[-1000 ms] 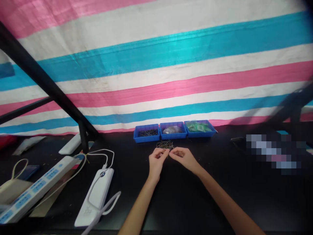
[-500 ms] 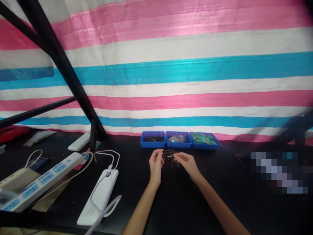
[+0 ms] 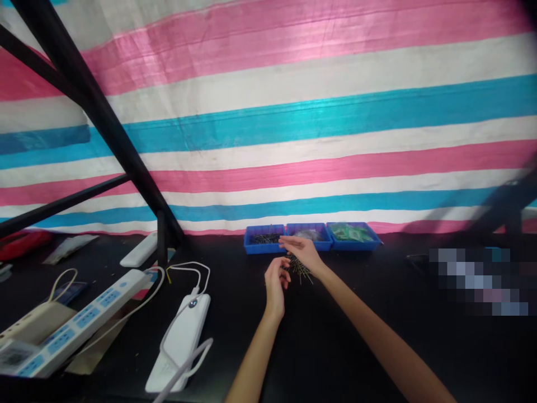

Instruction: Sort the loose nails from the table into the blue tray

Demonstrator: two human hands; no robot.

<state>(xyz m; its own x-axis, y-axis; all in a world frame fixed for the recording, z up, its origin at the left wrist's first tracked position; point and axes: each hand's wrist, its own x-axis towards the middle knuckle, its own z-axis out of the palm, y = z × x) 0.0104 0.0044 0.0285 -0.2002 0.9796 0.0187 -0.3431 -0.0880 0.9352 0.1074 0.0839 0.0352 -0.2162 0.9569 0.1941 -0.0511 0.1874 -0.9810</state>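
A pile of thin dark screws or nails (image 3: 301, 270) lies on the black table, in front of three blue trays. My left hand (image 3: 277, 278) is at the pile's left side, its fingers curled; what they hold, if anything, is too small to tell. Above the pile, my right hand (image 3: 302, 250) reaches toward the trays with its fingers pressed together, and their contents cannot be made out. Similar dark pieces fill the left blue tray (image 3: 264, 248). The middle tray (image 3: 323, 245) holds clear plastic bags and is partly hidden by my right hand. Green bags (image 3: 350, 231) sit in the right tray (image 3: 358, 245).
A white power bank (image 3: 180, 341) with a cable lies on the left, beside a long white power strip (image 3: 88, 317). Black metal bars (image 3: 104, 123) slant up at the left. A striped sheet (image 3: 293, 129) hangs behind the table (image 3: 335, 347).
My right hand has moved up and left, from the pile toward the left and middle trays. My left hand has shifted slightly in view. The camera view has tilted a little.
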